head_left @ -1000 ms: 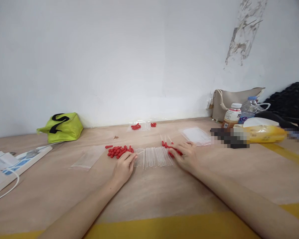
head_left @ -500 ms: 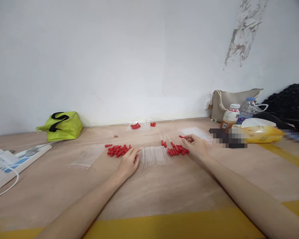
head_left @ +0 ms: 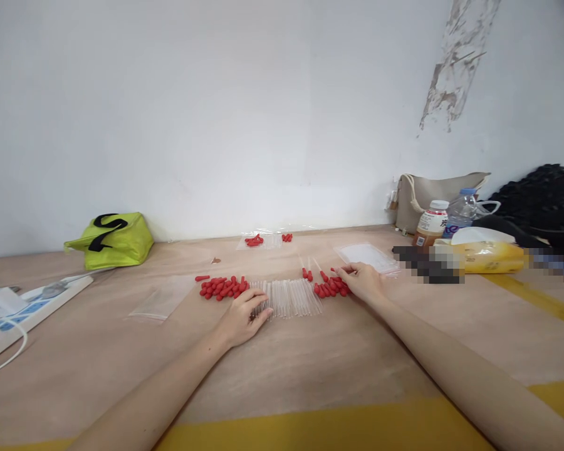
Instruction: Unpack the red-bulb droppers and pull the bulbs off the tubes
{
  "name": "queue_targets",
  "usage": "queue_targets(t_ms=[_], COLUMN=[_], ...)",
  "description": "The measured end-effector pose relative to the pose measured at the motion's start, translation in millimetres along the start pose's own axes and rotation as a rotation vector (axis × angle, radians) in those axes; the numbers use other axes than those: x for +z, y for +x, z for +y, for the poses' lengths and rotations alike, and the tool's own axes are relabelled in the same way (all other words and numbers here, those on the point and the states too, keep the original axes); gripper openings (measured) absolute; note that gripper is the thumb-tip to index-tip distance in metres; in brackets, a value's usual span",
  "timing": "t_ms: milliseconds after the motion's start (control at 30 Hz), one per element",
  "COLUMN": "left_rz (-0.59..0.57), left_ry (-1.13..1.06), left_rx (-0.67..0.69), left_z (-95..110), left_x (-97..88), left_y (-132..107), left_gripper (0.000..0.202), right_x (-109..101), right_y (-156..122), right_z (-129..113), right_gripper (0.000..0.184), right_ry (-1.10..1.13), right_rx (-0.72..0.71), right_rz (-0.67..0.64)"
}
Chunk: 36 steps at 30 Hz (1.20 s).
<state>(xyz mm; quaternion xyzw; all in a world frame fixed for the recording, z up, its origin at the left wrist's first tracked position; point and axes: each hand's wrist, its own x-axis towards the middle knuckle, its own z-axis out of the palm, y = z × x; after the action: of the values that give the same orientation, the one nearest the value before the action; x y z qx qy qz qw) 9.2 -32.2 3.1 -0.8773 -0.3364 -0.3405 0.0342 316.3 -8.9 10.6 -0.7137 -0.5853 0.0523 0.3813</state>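
A row of clear thin tubes (head_left: 294, 298) lies side by side on the table in front of me. My left hand (head_left: 245, 316) rests at the row's left end, thumb and fingers apart, with nothing visible in it. Just behind it is a pile of red rubber bulbs (head_left: 220, 288). To the right of the tubes is a second pile of red bulbs (head_left: 329, 289). My right hand (head_left: 364, 282) is above that pile's right side, pinching a red rubber bulb (head_left: 333, 270) at its fingertips. Several tubes with red bulbs on their ends (head_left: 306, 273) lie just behind the pile.
Clear plastic bags lie at the left (head_left: 162, 297), behind the right hand (head_left: 366, 255) and near the wall (head_left: 269, 240), the last holding red bulbs and tubes. A green bag (head_left: 117, 244) and power strip (head_left: 42, 310) are left; bottles (head_left: 431, 225) and a tissue pack (head_left: 489, 258) right.
My right hand has moved left and lower, bringing the bulb over the right pile. My left hand has shifted slightly nearer to me, its thumb and fingers spreading apart.
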Motion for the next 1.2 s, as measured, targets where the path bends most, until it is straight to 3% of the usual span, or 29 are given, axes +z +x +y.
queue_targets(t_ms=[167, 300, 400, 533, 733, 933, 1067, 1200], left_rz=[-0.019, -0.086, -0.103, -0.147, -0.156, -0.005, 0.048, 0.074], left_ry=[-0.018, 0.034, 0.099, 0.131, 0.129, 0.155, 0.155, 0.166], left_rx=[-0.007, 0.035, 0.057, 0.069, 0.059, 0.092, 0.049, -0.017], left_z=[3, 5, 2, -4, -5, -5, -7, -6], left_x=[-4.3, -11.6, -12.6, -9.0, -8.1, -7.7, -7.5, -7.8], left_y=[0, 0, 1, 3, 6, 2, 0, 0], left_gripper=[0.025, 0.045, 0.053, 0.045, 0.038, 0.04, 0.039, 0.04], right_x=[3, 3, 2, 0, 3, 16, 12, -3], right_y=[-10, -20, -22, -9, 28, 44, 46, 27], right_z=[-14, -20, -20, -20, -33, -47, -52, -60], right_gripper=[0.029, 0.033, 0.037, 0.032, 0.025, 0.023, 0.017, 0.023], right_ry=[-0.081, -0.111, -0.106, -0.111, -0.251, -0.316, -0.286, -0.219], right_rx=[-0.177, -0.261, -0.257, -0.186, 0.033, 0.172, 0.144, -0.01], right_rz=[0.046, 0.038, 0.054, 0.058, -0.217, -0.537, -0.377, -0.188])
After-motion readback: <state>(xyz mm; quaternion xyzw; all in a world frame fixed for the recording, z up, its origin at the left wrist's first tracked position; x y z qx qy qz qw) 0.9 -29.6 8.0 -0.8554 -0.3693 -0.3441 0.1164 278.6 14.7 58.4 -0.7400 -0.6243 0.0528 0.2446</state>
